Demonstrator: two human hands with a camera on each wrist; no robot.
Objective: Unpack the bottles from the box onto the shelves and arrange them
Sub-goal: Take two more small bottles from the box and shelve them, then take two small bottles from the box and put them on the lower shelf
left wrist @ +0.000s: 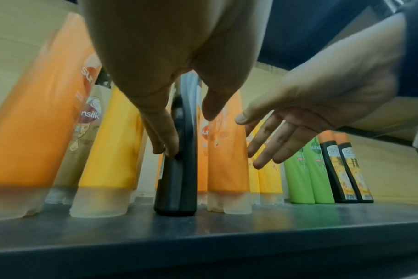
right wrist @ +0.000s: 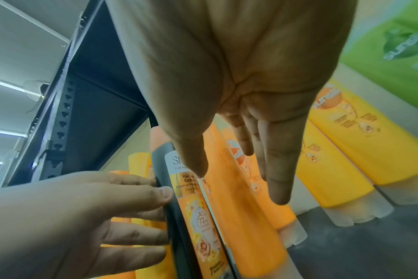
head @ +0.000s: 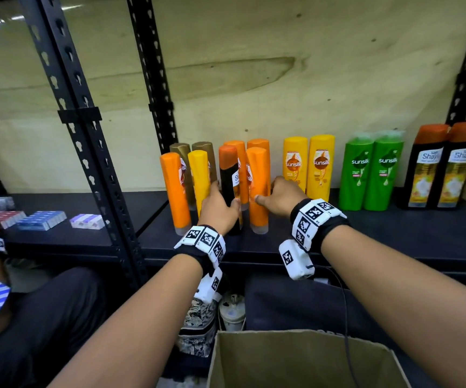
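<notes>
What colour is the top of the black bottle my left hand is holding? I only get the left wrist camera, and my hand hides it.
Observer: Orange. The head camera shows an orange cap on the black bottle that your left hand grips.
Operator: Where's the box?
Observer: A brown cardboard box stands lower down, in front of the shelf, between your forearms.
Operator: Is there anything left of all the bottles?
Observer: Yes, small blue and red packs lie on the next shelf section, past the black post.
</notes>
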